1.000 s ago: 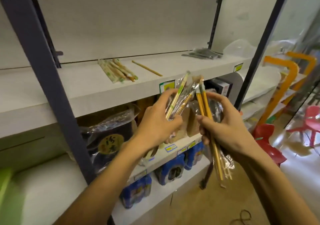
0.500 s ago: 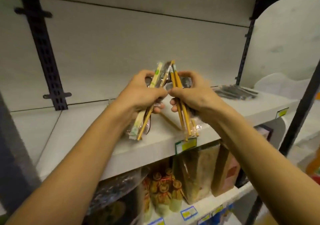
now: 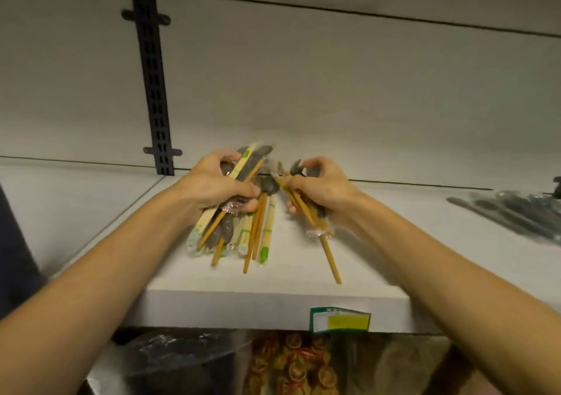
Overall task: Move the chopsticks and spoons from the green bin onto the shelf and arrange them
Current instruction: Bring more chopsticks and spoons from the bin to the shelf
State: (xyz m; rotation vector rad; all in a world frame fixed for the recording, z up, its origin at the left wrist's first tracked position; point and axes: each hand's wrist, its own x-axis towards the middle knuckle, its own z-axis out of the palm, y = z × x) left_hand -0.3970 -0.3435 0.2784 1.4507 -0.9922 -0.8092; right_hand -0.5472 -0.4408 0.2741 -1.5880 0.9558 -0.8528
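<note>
Both hands are over the white shelf (image 3: pixel 273 291). My left hand (image 3: pixel 218 182) grips a mixed bundle (image 3: pixel 212 227) of wrapped chopsticks and dark spoons, its lower ends slanting down to the left. Under and beside that bundle lie several chopsticks (image 3: pixel 258 236) on the shelf, some in green-printed sleeves. My right hand (image 3: pixel 318 185) holds orange-brown chopsticks in a clear wrapper (image 3: pixel 315 227) together with a dark spoon, their tips pointing toward the shelf's front edge. The green bin is out of view.
A pile of dark wrapped utensils (image 3: pixel 516 215) lies at the shelf's right end. A black slotted upright (image 3: pixel 151 90) runs up the back wall on the left. A green and yellow price tag (image 3: pixel 340 320) hangs on the shelf's front edge. Packaged goods (image 3: pixel 291 364) fill the shelf below.
Both hands have come down from in front of the shelf to just above its surface, beside the chopsticks lying there. The view has moved closer to the shelf.
</note>
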